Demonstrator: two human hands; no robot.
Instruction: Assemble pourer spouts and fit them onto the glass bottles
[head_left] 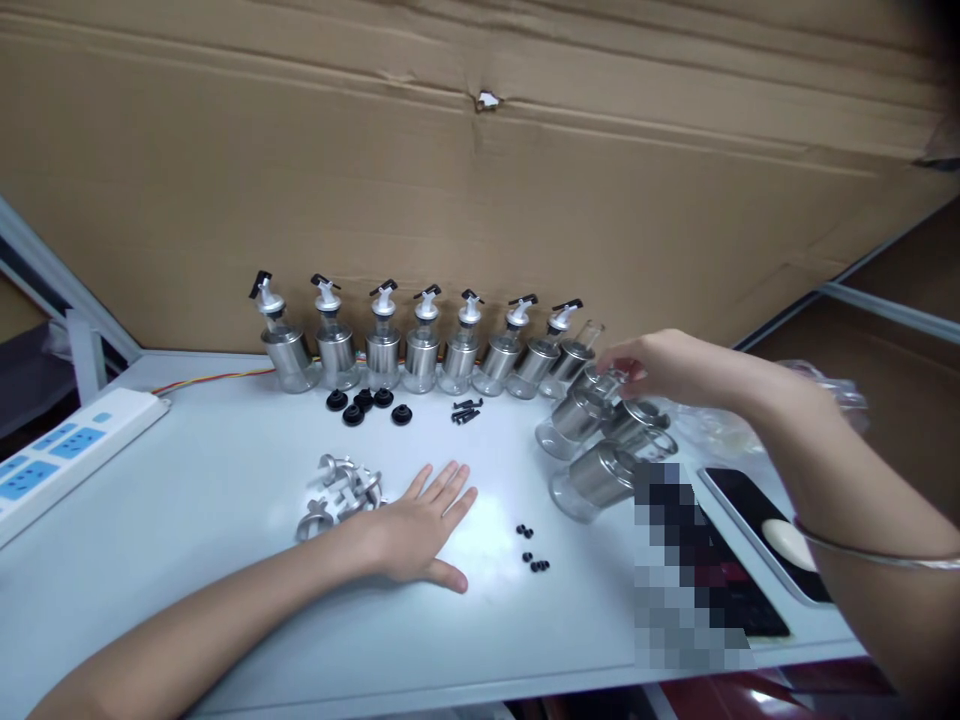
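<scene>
My left hand lies flat on the white table with its fingers stretched out, holding nothing, right beside a heap of silver spout caps. My right hand reaches over a cluster of open glass bottles with steel sleeves, its fingertips pinched at the neck of one bottle. Along the cardboard wall stands a row of several finished bottles with spouts.
Black rubber rings, black screws and tiny black parts lie loose on the table. A power strip sits at the left edge, a phone at the right. A cardboard wall closes the back.
</scene>
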